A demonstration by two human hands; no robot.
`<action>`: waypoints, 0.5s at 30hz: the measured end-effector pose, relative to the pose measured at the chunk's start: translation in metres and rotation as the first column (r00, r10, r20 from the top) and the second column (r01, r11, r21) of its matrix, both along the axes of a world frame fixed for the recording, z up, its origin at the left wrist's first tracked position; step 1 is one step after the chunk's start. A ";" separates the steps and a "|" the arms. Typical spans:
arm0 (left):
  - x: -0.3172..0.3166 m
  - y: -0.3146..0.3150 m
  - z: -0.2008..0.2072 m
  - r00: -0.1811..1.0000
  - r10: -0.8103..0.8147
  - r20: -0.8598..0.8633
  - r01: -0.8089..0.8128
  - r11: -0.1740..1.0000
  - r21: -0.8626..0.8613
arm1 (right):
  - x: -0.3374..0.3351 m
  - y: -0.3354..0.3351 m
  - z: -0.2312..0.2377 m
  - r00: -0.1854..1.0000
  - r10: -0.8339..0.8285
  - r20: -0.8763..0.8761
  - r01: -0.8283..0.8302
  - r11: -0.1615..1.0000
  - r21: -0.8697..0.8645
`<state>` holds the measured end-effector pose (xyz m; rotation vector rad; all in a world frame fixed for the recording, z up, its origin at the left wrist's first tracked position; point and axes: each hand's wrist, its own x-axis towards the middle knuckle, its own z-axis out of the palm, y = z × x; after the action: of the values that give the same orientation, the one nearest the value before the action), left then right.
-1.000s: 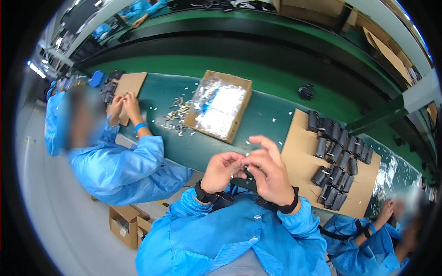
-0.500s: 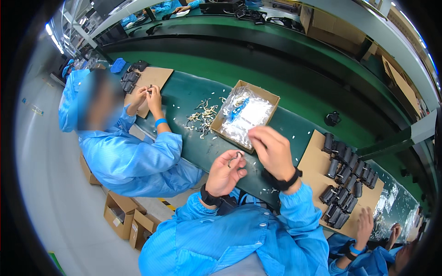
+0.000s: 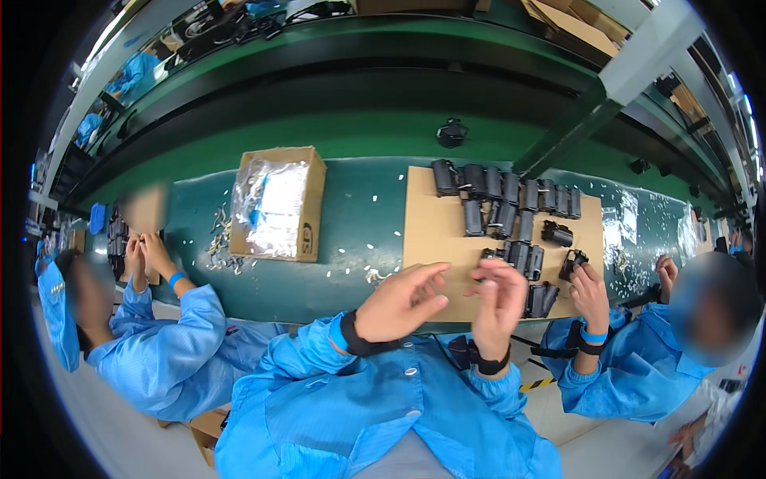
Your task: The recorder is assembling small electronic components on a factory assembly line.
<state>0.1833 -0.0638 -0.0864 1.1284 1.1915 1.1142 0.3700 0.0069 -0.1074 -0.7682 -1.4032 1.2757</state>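
My left hand (image 3: 403, 302) hovers over the front edge of the green table, fingers stretched to the right and thumb apart. Nothing shows in it. My right hand (image 3: 498, 303) is at the front of a cardboard sheet (image 3: 427, 215), its fingers loosely bent and apart, with no object visible in them. Just beyond its fingertips is a black cylindrical part (image 3: 492, 253), partly covered by the hand. Several similar black housings (image 3: 474, 182) stand in rows on the sheet. A small bunch of pale wires (image 3: 378, 276) lies beyond my left hand.
An open cardboard box (image 3: 313, 209) with clear plastic bags stands to the left, beside a pile of short cables (image 3: 221, 239). Co-workers sit on both sides; the right one's hand (image 3: 589, 291) holds a black part (image 3: 572, 263) over the sheet. A metal post (image 3: 574, 128) rises behind.
The view has swung right, toward the cardboard sheet. Both hands moved to the right. The small wire that my left hand held no longer shows in it. The co-worker's hand now holds a black part.
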 end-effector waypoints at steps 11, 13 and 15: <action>0.074 0.087 -0.058 0.716 0.045 -0.697 0.246 0.918 0.312 | 0.092 0.001 -0.012 0.989 -0.137 0.056 0.147 0.951 -0.273; 0.058 0.075 -0.039 0.756 -0.007 -0.655 0.244 0.931 0.272 | 0.093 0.001 -0.012 0.993 -0.105 0.051 0.116 0.948 -0.298; 0.040 0.054 -0.028 0.994 0.025 0.104 -0.034 0.996 0.086 | 0.089 0.004 -0.004 0.997 0.039 0.069 -0.013 0.937 -0.350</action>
<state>0.2237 -0.0098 -0.1142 1.1092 1.0910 1.2425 0.4595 0.0105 -0.1113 -1.0493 -1.2617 1.5553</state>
